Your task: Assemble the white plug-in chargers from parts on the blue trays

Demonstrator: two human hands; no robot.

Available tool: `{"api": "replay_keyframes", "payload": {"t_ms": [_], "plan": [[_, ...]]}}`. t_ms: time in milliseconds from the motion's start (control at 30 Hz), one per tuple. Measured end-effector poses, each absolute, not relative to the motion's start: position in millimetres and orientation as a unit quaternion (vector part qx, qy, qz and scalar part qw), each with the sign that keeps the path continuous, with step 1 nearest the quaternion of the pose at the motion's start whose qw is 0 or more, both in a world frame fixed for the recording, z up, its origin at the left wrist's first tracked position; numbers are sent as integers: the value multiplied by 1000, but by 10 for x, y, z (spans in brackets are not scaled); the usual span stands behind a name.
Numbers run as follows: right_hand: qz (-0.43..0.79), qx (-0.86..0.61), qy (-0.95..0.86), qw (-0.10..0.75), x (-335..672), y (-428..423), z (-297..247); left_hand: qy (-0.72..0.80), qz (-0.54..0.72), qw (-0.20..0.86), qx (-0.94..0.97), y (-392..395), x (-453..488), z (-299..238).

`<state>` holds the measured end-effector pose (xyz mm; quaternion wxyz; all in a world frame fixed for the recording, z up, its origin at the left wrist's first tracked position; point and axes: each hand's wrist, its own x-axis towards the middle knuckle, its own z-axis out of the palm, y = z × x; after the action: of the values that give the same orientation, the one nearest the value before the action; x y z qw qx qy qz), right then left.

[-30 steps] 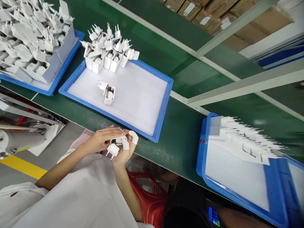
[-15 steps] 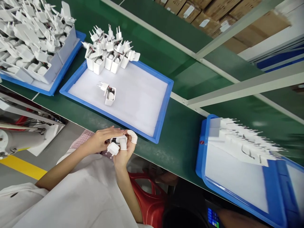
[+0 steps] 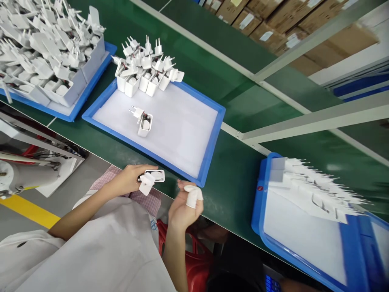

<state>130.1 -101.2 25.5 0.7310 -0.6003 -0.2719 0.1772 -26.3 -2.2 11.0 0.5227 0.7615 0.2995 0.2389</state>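
My left hand (image 3: 129, 181) is closed around a white charger shell (image 3: 153, 177) with its plug cap hanging from it, held over the near edge of the green belt. My right hand (image 3: 186, 207), with white finger cots on its fingertips, has come off the charger and hovers to the right, its fingers curled loosely with nothing in them. Just beyond both hands lies a blue tray (image 3: 212, 140) with a white liner. One open charger (image 3: 143, 123) stands alone on it, and several more (image 3: 146, 73) are lined up at its far corner.
A second blue tray (image 3: 73, 113) at the far left is heaped with charger parts. A third blue tray (image 3: 258, 202) at the right carries white pieces. Metal frame bars (image 3: 304, 117) cross the green belt, cardboard boxes sit behind them, and a red stool (image 3: 197, 263) is below me.
Both hands were together on the charger before. My right hand has now let go and moved right and down, while my left hand keeps the charger.
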Motion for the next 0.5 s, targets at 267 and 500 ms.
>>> {"api": "replay_keyframes", "payload": {"t_ms": [267, 500], "plan": [[-20, -711, -551, 437, 1012, -1058, 233, 317, 346, 383, 796, -202, -88, -45], [38, -584, -660, 471, 1314, -878, 238, 252, 251, 432, 829, -47, -155, 111]]}}
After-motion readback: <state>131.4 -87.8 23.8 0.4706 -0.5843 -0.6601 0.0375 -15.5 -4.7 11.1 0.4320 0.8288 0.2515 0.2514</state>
